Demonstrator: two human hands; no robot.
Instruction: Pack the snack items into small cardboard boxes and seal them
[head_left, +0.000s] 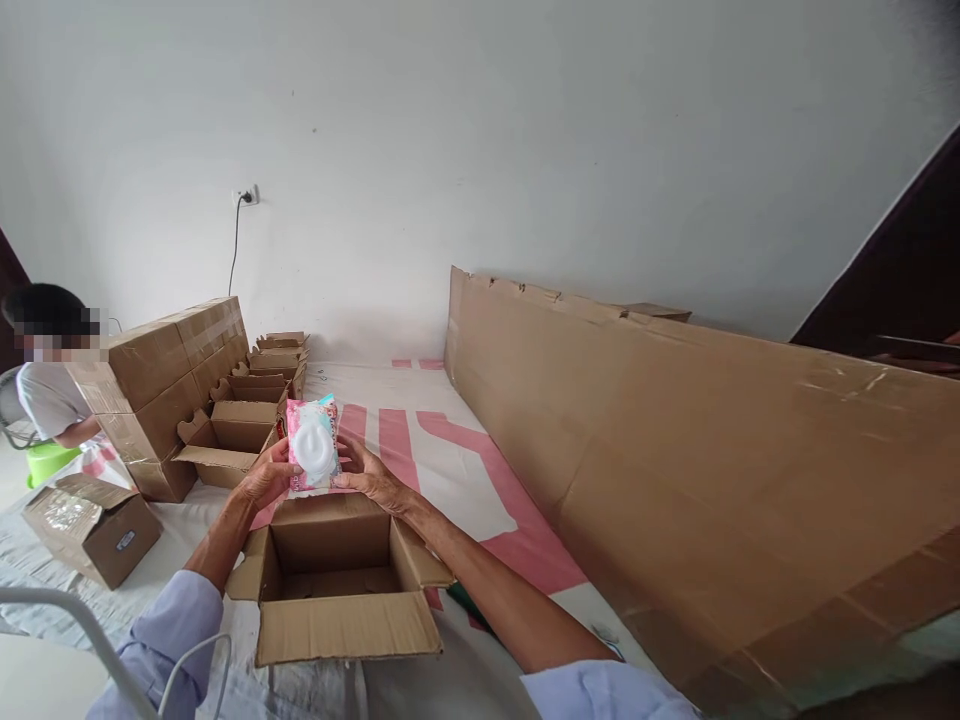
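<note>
A pack of wet wipes (pixel 313 447), pink and pale blue with a round white lid, is held upright between my two hands. My left hand (pixel 268 474) grips its left edge, and my right hand (pixel 373 478) grips its right edge with the fingers partly behind it. Just below and nearer to me stands an open cardboard box (pixel 349 628), its flaps folded outward. The part of its inside that I can see shows bare cardboard.
More open boxes (pixel 244 425) stand in a row at the left, beside stacked closed boxes (pixel 176 375). Another box (pixel 105 530) sits at the near left. A long cardboard panel (pixel 675 460) borders the right side. A person (pixel 56 390) is at the far left.
</note>
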